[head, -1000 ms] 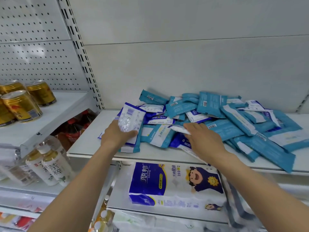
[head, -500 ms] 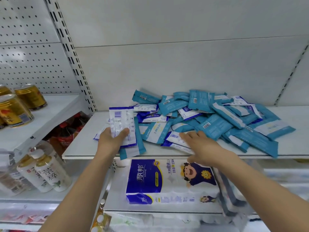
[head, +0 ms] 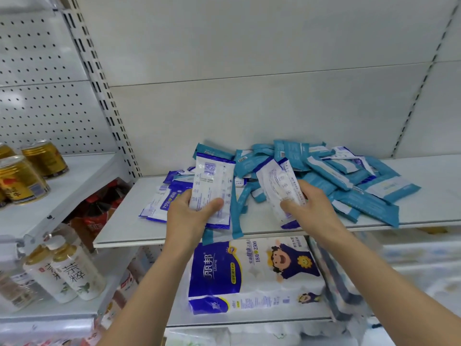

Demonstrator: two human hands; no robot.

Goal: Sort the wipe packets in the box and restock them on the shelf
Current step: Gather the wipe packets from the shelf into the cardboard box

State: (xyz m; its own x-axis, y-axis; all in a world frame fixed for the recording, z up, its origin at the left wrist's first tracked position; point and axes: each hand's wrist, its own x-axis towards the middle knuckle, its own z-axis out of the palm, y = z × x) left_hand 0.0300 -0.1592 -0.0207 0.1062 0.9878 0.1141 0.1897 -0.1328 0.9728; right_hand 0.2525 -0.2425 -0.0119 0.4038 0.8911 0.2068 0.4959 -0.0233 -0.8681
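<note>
Left grip: the left hand holds a white-and-dark-blue wipe packet upright above the shelf's front edge, thumb curled across its lower face, fingers behind it.
Behind that packet: a teal packet stands in the same hand, its lower end hanging past the shelf edge.
Right grip: the right hand pinches a second white-and-dark-blue packet, thumb on the printed face, fingers round the back; the packet tilts to the left at its top.
Between the hands: the two held packets are near each other but apart.
Shelf: a white shelf carries the loose stock, both hands raised just over its front half.
Heap: a pile of teal packets lies jumbled to the right of the hands, reaching back to the rear panel.
Left of the heap: a few dark-blue packets lie flat on the shelf beside the left hand.
Below: a toilet-paper pack with blue print and a cartoon figure lies on the lower shelf under the hands.
Far left: gold cans stand on a neighbouring shelf, white tea bottles on the one beneath.
</note>
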